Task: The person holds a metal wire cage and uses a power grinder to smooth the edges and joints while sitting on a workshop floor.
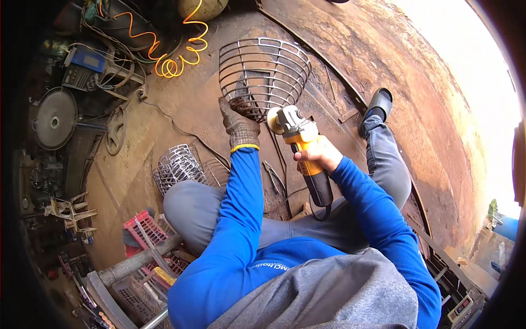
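A curved metal wire basket [272,78], built of welded rods, stands out in front of me over the floor. At its near left edge my left hand [241,125], in a dirty brown work glove with a yellow cuff, is closed on the rods; the fingertips are partly hidden. My bare right hand [324,153] wraps round a yellow and black angle grinder [313,169]. The grinder's disc [275,120] is at the basket's near edge, close to my gloved hand; whether it touches the rods I cannot tell.
More wire pieces [179,167] lie by my left knee, and pliers [272,176] rest between my legs. A black cable [181,131] crosses the floor. Red crates [148,233] stand at lower left. Machinery with a round plate [56,119] lines the left; an orange coiled hose [169,66] hangs beyond.
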`<move>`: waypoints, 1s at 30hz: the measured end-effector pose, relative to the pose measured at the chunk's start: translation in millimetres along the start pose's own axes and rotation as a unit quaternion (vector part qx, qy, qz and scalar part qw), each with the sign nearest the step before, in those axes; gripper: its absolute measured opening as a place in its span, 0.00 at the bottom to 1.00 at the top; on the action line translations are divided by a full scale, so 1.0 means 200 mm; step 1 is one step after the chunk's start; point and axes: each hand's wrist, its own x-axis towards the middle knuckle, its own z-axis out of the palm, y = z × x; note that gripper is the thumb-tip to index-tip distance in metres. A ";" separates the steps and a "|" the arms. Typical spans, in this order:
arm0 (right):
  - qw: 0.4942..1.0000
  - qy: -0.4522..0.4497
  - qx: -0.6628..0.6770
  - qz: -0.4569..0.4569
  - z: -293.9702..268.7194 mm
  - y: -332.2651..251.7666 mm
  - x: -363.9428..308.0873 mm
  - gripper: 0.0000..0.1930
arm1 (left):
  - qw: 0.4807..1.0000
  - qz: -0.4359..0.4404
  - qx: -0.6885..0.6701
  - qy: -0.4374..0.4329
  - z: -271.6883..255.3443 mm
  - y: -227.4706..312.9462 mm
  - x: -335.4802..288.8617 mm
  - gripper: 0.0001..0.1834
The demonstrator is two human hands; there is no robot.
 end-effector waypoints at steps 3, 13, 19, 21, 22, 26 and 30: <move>1.000 -0.006 0.015 -0.016 0.01 -0.01 0.00 0.20 | 1.000 0.005 0.007 -0.007 0.03 0.02 -0.04 0.33; 0.999 -0.005 0.020 -0.025 0.05 -0.04 -0.03 0.26 | 1.000 0.006 -0.006 -0.030 0.07 0.01 -0.10 0.31; 0.999 -0.011 0.007 -0.051 0.05 -0.04 -0.02 0.24 | 1.000 -0.003 -0.021 0.000 0.08 0.01 -0.13 0.36; 0.999 -0.010 0.012 -0.045 0.05 -0.04 -0.03 0.24 | 0.999 -0.025 -0.017 0.013 0.08 0.02 -0.13 0.38; 0.999 -0.014 0.017 -0.041 0.04 -0.04 -0.03 0.24 | 0.999 -0.031 -0.024 0.008 0.08 0.03 -0.12 0.37; 0.998 -0.011 -0.027 -0.062 0.05 -0.04 -0.02 0.24 | 0.999 -0.036 -0.005 -0.020 0.08 0.04 -0.13 0.37; 0.996 0.008 -0.018 -0.087 0.05 -0.05 -0.03 0.23 | 0.992 -0.047 0.078 0.091 0.07 0.05 -0.13 0.40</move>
